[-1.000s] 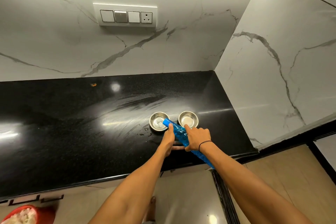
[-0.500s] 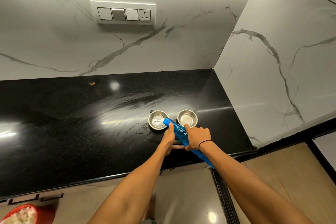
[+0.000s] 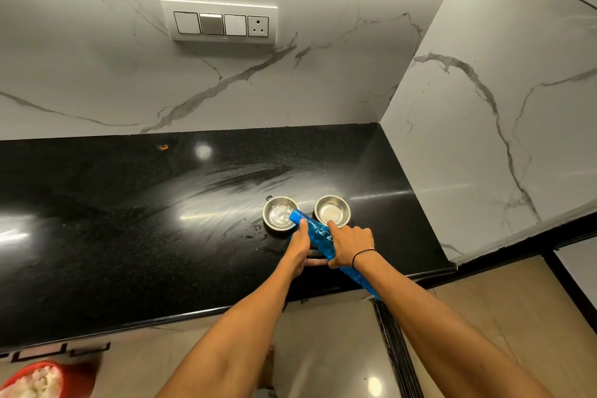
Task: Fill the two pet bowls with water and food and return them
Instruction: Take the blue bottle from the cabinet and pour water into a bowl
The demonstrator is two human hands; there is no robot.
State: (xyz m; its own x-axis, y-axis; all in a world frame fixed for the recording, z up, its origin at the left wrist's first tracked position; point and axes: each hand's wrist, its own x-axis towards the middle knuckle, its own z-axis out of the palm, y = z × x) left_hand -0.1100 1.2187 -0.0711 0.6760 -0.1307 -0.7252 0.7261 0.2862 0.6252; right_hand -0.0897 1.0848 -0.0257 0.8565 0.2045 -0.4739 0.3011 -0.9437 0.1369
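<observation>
— Blue bottle (image 3: 318,234): where?
— Tilted, mouth over the left steel bowl (image 3: 279,213), above the black counter (image 3: 129,236).
— Hands?
— Both wrap it. Left hand (image 3: 300,244) fingers curled round its neck; right hand (image 3: 350,244) fingers closed over its body.
— Second bowl (image 3: 332,211)?
— At the first's three o'clock, near, not touching.
— Anything else?
— Red tub (image 3: 38,380) at seven o'clock, holding white pieces.

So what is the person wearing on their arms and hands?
Almost nothing. Both forearms are bare, with no sleeves or gloves in view. The right hand has a thin black band around its wrist. The left hand shows no rings, watch or band.
</observation>
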